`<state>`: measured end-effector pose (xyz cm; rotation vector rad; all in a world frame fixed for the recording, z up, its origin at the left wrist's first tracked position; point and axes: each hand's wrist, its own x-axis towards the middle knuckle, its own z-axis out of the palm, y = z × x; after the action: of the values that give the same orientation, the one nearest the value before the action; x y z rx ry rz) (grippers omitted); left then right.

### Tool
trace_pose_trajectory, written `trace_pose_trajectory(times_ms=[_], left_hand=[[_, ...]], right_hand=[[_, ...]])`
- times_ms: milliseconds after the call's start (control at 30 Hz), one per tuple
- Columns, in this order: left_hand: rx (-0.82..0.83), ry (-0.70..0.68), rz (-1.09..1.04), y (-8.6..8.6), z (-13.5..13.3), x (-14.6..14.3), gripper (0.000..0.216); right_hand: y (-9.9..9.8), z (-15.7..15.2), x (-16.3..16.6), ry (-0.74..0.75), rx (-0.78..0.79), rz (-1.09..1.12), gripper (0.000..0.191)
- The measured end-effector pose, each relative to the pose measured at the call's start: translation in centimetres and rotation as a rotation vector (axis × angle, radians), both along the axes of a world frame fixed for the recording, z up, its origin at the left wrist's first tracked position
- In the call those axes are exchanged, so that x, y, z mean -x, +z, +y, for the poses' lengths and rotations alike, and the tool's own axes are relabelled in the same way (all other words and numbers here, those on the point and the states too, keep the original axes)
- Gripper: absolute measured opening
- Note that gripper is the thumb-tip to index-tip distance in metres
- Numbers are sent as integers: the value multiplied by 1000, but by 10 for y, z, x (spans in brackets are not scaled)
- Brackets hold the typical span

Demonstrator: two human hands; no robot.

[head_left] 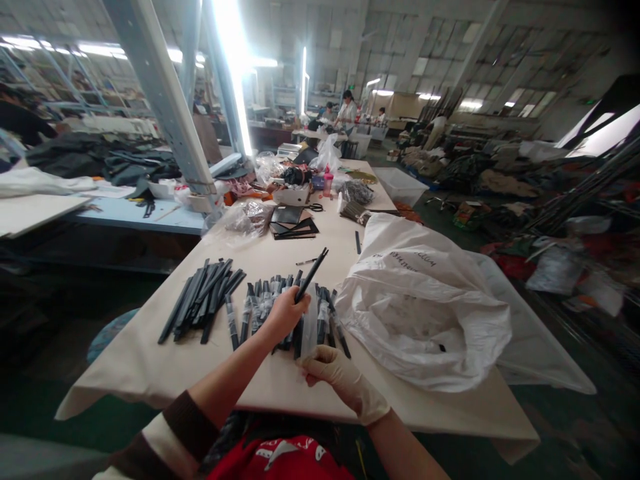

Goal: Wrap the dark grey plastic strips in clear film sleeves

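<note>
My left hand (286,313), bare, is closed around a few thin black strips (312,273) that point up and away over the table. My right hand (343,381) wears a pale glove and pinches the lower end of a translucent plastic strip (309,323), perhaps tape or a sleeve. Behind and beside my hands lie several bundles of black strips (246,313) with clear wrapping around their middles. Further left, a loose pile of black strips (200,300) lies without wrapping.
A large white plastic sack (400,293) stands open on the right. A pen (306,261), black sheets (293,222), scissors (315,207) and clear bags (245,221) lie farther back on the cream-covered table (165,373). A metal post (165,100) rises at left; people (347,110) work far behind.
</note>
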<state>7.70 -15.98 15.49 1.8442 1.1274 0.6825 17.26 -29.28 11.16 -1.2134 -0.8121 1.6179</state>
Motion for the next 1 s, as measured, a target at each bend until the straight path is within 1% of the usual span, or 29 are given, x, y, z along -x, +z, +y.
trace_pose_trajectory(times_ms=[100, 133, 167, 233, 333, 400, 467, 533, 633, 800, 867, 933, 1000], left_hand=[[40, -12, 12, -7, 1, -7, 18], [50, -23, 16, -9, 2, -10, 18], [60, -36, 14, -11, 3, -12, 18], [106, -59, -14, -13, 3, -13, 20], [264, -121, -113, -9, -4, -3, 26], [368, -175, -143, -4, -16, 8, 28], [433, -190, -140, 1, -32, 17, 30], [482, -180, -142, 5, -50, 20, 31], [500, -147, -139, 5, -68, 13, 31], [465, -119, -100, -4, -76, -5, 27], [461, -105, -77, -8, -77, -10, 25], [471, -96, -64, -10, -76, -14, 24], [486, -83, -71, -7, -75, -21, 25]], right_hand=[[2, 1, 4, 89, 32, -61, 29], [1, 3, 3, 85, 39, -76, 29], [0, 6, -1, 48, 40, -67, 30], [-1, 15, -13, -122, 25, 31, 33], [2, 30, -44, -419, -7, 240, 36], [7, 37, -64, -536, -27, 330, 36], [13, 42, -78, -589, -63, 376, 35], [17, 46, -86, -604, -111, 394, 33], [19, 51, -91, -606, -134, 402, 34], [15, 58, -99, -585, -111, 391, 31], [14, 59, -103, -584, -124, 320, 30], [16, 59, -107, -576, -174, 170, 29], [18, 57, -108, -569, -234, 3, 31]])
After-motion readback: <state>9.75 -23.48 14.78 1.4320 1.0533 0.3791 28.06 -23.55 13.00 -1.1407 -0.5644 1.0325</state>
